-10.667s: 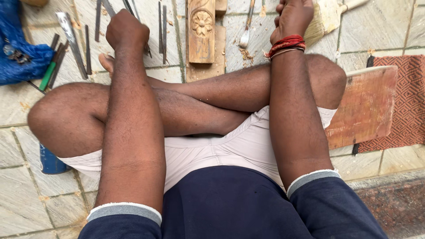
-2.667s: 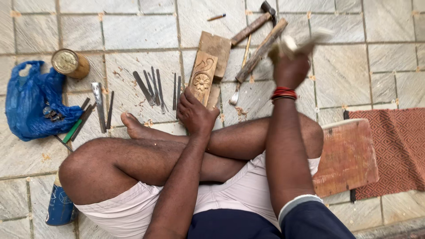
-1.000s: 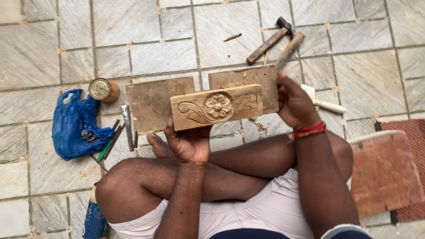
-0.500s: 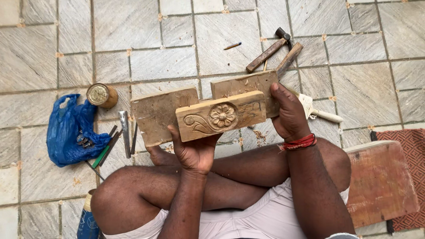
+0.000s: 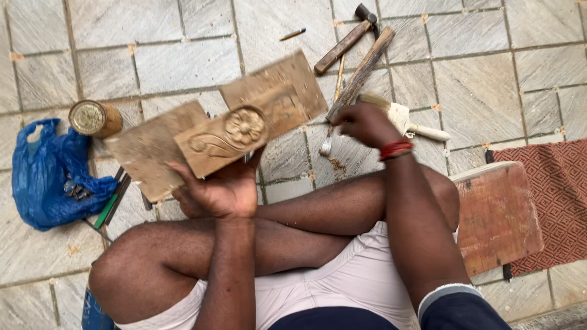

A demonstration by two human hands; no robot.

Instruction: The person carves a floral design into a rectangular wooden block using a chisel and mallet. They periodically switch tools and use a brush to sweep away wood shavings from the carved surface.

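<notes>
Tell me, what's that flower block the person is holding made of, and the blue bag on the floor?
The flower block, held up in the left hand, looks like bare, unpainted wood: pale tan and matte, with a carved flower and scroll. The blue bag looks like thin plastic: crumpled, slightly shiny, folding softly on the stone tile floor.

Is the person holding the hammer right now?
No, the hammer lies on the tiled floor, while the left hand holds a carved wood block with a flower on it.
</notes>
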